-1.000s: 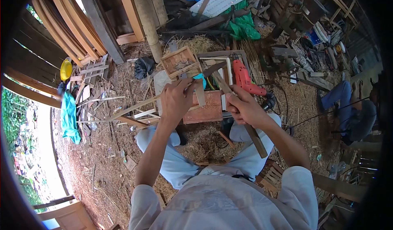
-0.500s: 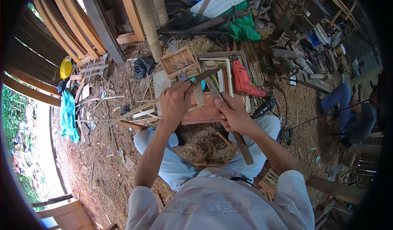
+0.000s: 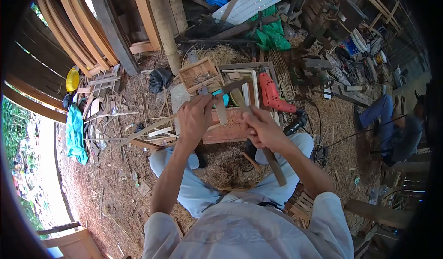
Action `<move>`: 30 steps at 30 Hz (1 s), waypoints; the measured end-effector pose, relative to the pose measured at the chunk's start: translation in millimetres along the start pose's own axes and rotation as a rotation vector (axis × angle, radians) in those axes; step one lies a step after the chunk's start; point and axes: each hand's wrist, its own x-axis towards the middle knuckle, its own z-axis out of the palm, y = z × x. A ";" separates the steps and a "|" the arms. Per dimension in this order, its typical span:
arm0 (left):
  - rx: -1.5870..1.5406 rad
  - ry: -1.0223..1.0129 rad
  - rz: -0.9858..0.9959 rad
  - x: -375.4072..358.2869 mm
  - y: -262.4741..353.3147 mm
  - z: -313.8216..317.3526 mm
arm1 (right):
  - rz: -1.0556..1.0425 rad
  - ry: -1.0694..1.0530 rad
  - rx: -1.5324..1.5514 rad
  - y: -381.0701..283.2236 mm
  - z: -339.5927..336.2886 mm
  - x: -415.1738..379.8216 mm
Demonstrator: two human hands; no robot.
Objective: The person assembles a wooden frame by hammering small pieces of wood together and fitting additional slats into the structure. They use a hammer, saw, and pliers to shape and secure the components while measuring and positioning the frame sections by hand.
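My left hand (image 3: pixel 195 117) is closed on a flat dark tool (image 3: pixel 234 85) that looks like a knife or file, its far end pointing up and right. In my right hand (image 3: pixel 263 128) is a long wooden strip (image 3: pixel 275 167), held slantwise, with its lower end over my right thigh. The strip's upper part meets or passes close to the dark tool. A pale thin piece (image 3: pixel 221 111) hangs below the tool near my left fingers. Beneath both hands lies a reddish board (image 3: pixel 230 129).
A red power drill (image 3: pixel 272 93) lies right of the board. An open wooden box (image 3: pixel 199 74) with small metal bits stands beyond it. Wood offcuts and shavings cover the ground. Another person (image 3: pixel 401 130) sits at the far right. A yellow helmet-like object (image 3: pixel 73 80) is at left.
The view has shifted slightly. Both hands keep nearly the same pose and hold, with the dark tool and the strip slightly moved against each other.
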 end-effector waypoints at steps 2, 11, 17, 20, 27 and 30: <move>-0.015 0.016 -0.007 -1.4 -0.6 0.3 | -0.079 0.064 0.119 1.3 -2.7 4.1; 0.030 -0.037 -0.026 0.9 1.0 -2.3 | 0.002 0.006 -0.015 -8.5 4.9 -1.5; -0.012 -0.012 -0.032 -3.7 6.0 -3.6 | -0.326 0.089 -0.558 3.5 -16.3 6.9; -0.046 0.012 -0.032 -8.8 6.1 -3.1 | -0.621 0.269 -0.847 -31.7 -4.5 -22.0; 0.017 0.032 0.017 -9.4 8.1 -1.0 | -0.698 0.229 -1.158 -21.7 -2.7 -20.0; 0.032 0.010 0.011 -8.3 11.3 -4.5 | -0.788 0.261 -1.048 -23.8 -2.4 -22.4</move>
